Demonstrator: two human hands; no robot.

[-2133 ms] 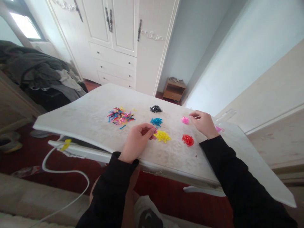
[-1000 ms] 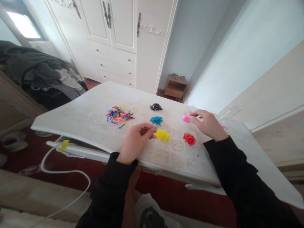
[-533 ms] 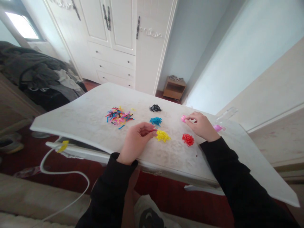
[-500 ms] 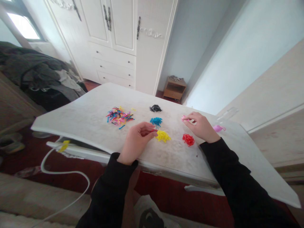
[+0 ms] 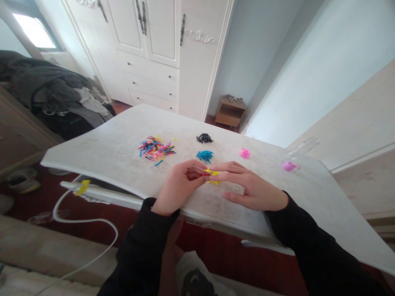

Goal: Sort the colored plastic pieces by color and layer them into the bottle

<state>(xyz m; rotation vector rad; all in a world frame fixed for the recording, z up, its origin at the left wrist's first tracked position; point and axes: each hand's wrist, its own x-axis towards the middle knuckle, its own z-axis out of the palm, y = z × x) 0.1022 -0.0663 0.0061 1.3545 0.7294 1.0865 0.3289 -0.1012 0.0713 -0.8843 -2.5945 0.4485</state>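
My left hand (image 5: 182,185) is closed in a pinch over the table's near middle, with a small red band (image 5: 206,174) at its fingertips. My right hand (image 5: 249,186) meets it from the right; its fingers are stretched out to the left fingertips and its thumb stands apart. Beneath the fingertips lies a pile of yellow bands (image 5: 215,181), partly covered. Just beyond sit a blue pile (image 5: 205,156) and a black pile (image 5: 204,138). A pink pile (image 5: 244,153) lies past my right hand, which hides the red pile.
A mixed-colour heap of bands (image 5: 156,149) spreads on the left of the white table (image 5: 108,150). To the right are a pink object (image 5: 290,166) and a clear plastic item (image 5: 302,149). A white cable (image 5: 92,221) hangs off the near left edge. A white wardrobe (image 5: 154,78) stands behind.
My right hand has left the pink pile and moved left and nearer, up to my left fingertips. It now covers the red pile. My left hand stays nearly in place, still pinching.
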